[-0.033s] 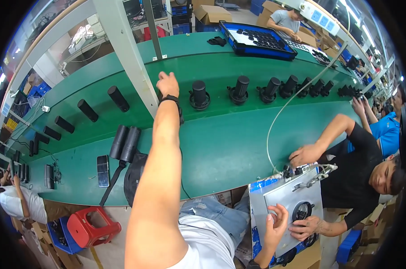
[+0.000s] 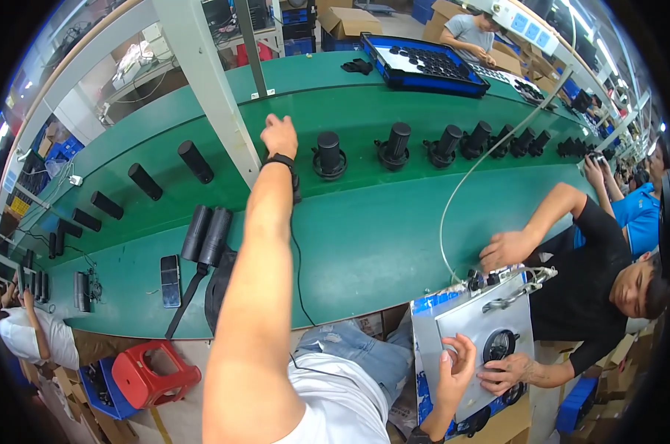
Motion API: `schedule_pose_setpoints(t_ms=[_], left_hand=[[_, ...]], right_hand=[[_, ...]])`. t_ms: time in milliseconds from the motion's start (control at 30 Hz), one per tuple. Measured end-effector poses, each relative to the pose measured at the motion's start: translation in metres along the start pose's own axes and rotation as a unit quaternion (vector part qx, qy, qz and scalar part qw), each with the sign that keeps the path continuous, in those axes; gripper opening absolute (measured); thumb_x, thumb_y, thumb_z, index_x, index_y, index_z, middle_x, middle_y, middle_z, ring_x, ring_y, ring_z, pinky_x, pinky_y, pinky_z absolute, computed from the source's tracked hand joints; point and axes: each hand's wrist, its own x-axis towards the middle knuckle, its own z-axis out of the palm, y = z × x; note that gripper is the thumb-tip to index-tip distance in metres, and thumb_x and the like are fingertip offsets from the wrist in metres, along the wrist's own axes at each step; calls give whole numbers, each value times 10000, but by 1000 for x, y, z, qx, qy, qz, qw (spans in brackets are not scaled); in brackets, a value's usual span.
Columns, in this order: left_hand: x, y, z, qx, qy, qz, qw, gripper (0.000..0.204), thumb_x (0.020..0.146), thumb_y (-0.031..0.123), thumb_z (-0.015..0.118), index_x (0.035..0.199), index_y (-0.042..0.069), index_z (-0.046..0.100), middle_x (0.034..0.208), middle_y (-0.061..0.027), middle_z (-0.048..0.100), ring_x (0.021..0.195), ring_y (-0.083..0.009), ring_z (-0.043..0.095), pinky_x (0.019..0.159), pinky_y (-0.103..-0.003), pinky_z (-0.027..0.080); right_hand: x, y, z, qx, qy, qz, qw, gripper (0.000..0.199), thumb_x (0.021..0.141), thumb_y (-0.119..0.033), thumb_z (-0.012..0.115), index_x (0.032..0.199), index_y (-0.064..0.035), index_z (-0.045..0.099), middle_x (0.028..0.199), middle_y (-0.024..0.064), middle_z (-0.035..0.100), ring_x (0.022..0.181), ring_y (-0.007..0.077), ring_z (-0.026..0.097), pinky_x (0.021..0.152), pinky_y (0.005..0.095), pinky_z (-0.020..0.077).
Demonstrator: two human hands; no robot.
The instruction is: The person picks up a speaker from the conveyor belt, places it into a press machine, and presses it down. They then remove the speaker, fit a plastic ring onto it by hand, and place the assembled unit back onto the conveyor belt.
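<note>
My left arm stretches forward over the green worktable. My left hand (image 2: 279, 138), with a dark band at the wrist, is above the darker green strip, fingers bent down. What lies beneath its fingers is hidden; a dark part (image 2: 297, 185) shows beside the wrist. Just right of it stands a black cylinder on a round base (image 2: 328, 155). My right hand (image 2: 455, 370) is raised over a silver metal fixture (image 2: 453, 322), its fingers curved and apart, with nothing visible in them. A co-worker's hand (image 2: 507, 372) rests by the round black part (image 2: 499, 345) in this fixture.
Several black cylinders (image 2: 195, 163) stand along the strip to the left. Two larger black tubes (image 2: 215, 237), a phone (image 2: 170, 281) and a dark bag (image 2: 220, 292) lie nearer. A slanting post (image 2: 209, 89) rises beside my left hand. A blue-edged tray (image 2: 424, 66) sits beyond.
My left forearm has shifted slightly left, baring more of a black cord on the table. My right hand has hardly moved. The co-worker's far hand has moved slightly.
</note>
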Motion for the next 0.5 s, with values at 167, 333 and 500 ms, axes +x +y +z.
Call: schedule_pose_setpoints(t_ms=[167,333,500], left_hand=[[-27,18,-121,-85,43,201,975,348,730,212,668,1072,157,635,1073,-182,550,874,-345,649,642,-412,546],[-133,19,-265,-400,-234,654,598,373,686,156,744,1040,105,640,1088,-111,584,1042,-294,560,899,-384,457],[-254,66,-288,-530,-329,728,282,360,809,155,721,1149,71,637,1285,-132,537,1093,-285,557,940,-372,436]], right_hand=[[-12,-7,2,17,-23,-21,999,457,829,-42,602,1258,14,456,1112,117,601,1049,178,565,901,298,411],[23,-6,18,162,-73,-68,982,496,834,-94,640,1276,38,460,1232,154,555,1198,231,529,999,350,400],[66,-8,42,419,-415,-5,808,956,741,-699,645,1314,29,409,1132,173,585,1007,237,613,842,345,503]])
